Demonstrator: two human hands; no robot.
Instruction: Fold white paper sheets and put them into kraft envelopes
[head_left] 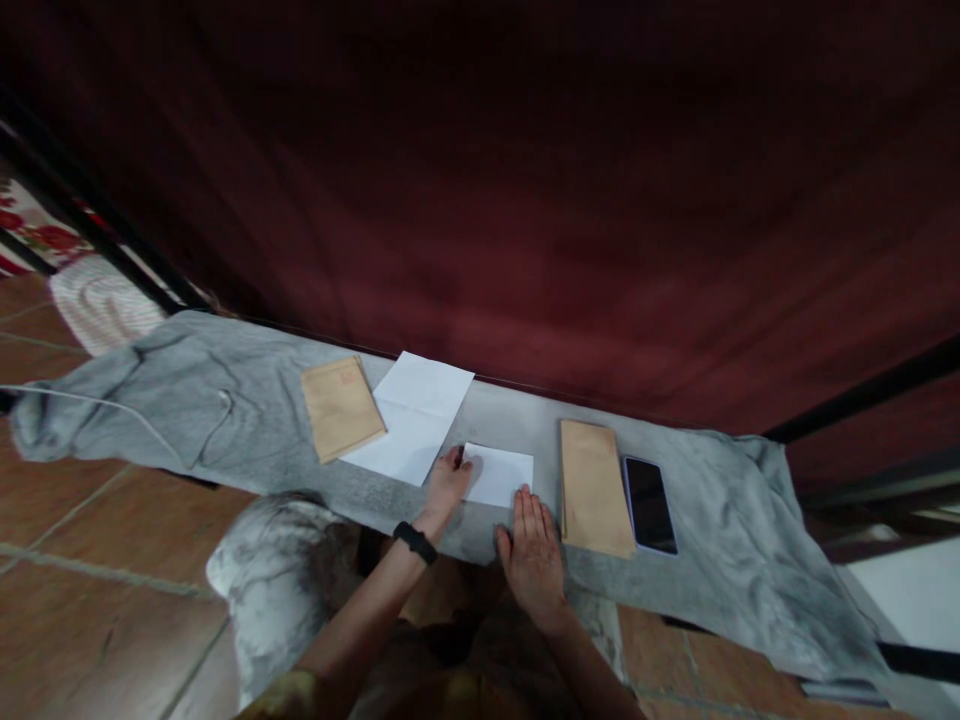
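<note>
A small white sheet of paper (501, 474), apparently folded, lies flat on the grey cloth in front of me. At its left edge, my left hand (448, 484) has its fingers curled and its thumb over the paper, closed on that edge. My right hand (534, 562) is stretched out flat, fingertips touching the sheet's lower right corner. Left of them lies a larger white sheet (420, 408) with a crease across it. Brown envelopes (341, 408) overlap its left side. Another stack of brown envelopes (595, 490) lies right of my right hand.
A phone (651, 505) with a dark screen lies beside the right envelopes. Grey cloth (720, 540) covers the narrow surface, rumpled at both ends. A white cable (135, 410) crosses its left end. Behind hangs a dark red curtain (525, 250); black bars stand at both sides.
</note>
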